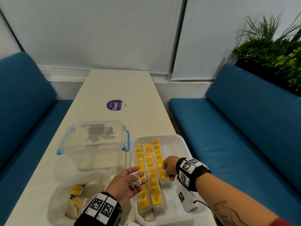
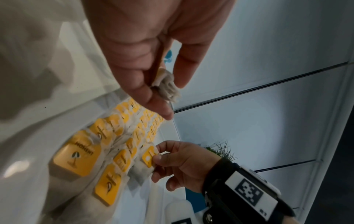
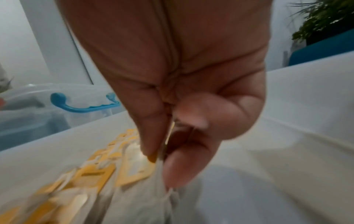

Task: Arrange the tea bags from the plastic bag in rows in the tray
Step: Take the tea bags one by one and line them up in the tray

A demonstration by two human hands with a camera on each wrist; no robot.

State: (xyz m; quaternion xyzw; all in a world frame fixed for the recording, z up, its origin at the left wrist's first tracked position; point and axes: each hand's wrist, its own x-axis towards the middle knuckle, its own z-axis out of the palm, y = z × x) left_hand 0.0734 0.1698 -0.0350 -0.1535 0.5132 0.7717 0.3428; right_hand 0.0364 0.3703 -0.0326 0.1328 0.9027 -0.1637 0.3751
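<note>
A white tray [image 1: 182, 144] at the table's near right holds rows of tea bags with yellow tags [image 1: 151, 170]. My right hand [image 1: 169, 170] pinches one tea bag [image 1: 162, 176] by its yellow tag at the near end of the right row; the pinched tea bag [image 2: 148, 159] shows in the left wrist view, and the pinch [image 3: 159, 156] close up in the right wrist view. My left hand [image 1: 128, 183], palm up over the tray's left edge, holds a pale tea bag [image 1: 136, 181] between thumb and fingers. The plastic bag [image 1: 71, 198] lies near left with more tea bags inside.
A clear lidded box with blue clips [image 1: 94, 139] stands behind the bag, left of the tray. A purple sticker [image 1: 114, 104] marks the table's middle. Blue benches [image 1: 244, 119] flank the table; a plant [image 1: 273, 51] is at the far right.
</note>
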